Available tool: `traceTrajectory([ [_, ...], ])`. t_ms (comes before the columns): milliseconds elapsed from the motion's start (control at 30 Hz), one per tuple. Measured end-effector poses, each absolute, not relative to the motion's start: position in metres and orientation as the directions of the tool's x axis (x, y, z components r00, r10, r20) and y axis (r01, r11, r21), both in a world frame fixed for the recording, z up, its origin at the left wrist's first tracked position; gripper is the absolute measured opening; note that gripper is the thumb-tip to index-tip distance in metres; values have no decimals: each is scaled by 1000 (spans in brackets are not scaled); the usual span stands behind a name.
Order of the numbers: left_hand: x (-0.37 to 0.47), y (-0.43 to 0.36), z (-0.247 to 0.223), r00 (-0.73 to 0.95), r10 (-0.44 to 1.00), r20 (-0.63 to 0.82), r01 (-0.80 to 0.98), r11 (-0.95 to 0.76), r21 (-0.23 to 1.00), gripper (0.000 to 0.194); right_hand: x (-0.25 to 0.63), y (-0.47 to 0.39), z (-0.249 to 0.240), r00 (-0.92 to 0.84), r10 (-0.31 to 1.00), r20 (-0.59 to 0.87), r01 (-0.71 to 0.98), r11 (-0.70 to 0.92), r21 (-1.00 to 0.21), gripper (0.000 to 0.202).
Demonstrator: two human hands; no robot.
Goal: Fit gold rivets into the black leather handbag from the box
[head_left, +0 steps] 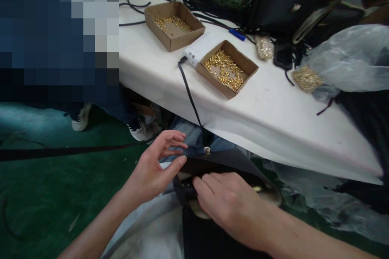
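Observation:
A black bag-like piece (234,162) with a pale inside lies open on the lap. My right hand (227,202) is at its opening, fingers curled against the dark inner edge; the fingertips and whatever they pinch are hidden. Just left of the opening, my left hand (161,166) hovers with thumb and fingers apart and nothing between them. A small metal fitting (207,150) shows near the far edge of the black piece.
On the white table (273,117) are two cardboard boxes (170,44) (212,83) with small gold pieces, a white power bank (199,50) with a black cable, a blue object (237,34), and plastic bags (352,56). A person in dark clothes (60,48) stands at left.

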State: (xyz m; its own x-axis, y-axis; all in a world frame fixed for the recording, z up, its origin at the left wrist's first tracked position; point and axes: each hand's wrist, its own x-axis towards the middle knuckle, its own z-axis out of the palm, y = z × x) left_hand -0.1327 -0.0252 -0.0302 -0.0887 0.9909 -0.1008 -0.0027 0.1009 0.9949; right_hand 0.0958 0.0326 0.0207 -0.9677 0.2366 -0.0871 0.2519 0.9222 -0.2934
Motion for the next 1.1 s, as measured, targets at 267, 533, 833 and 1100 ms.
traceTrajectory([
  [267, -110, -6, -35, 175, 983, 56, 432, -128, 893, 39, 106, 13, 9, -872, 482, -88, 490, 853, -182, 18],
  [533, -126, -44, -47, 285, 940, -188, 74, 174, 982, 50, 126, 17, -12, -900, 436, 23, 404, 852, -334, 25],
  [833, -122, -42, -49, 283, 948, -148, -16, 158, 987, 60, 137, 21, -13, -854, 518, 45, 426, 747, -511, 22],
  [1100, -117, -48, -26, 215, 930, -297, 353, 209, 912, 72, 131, 28, -19, -814, 580, -17, 419, 567, -709, 22],
])
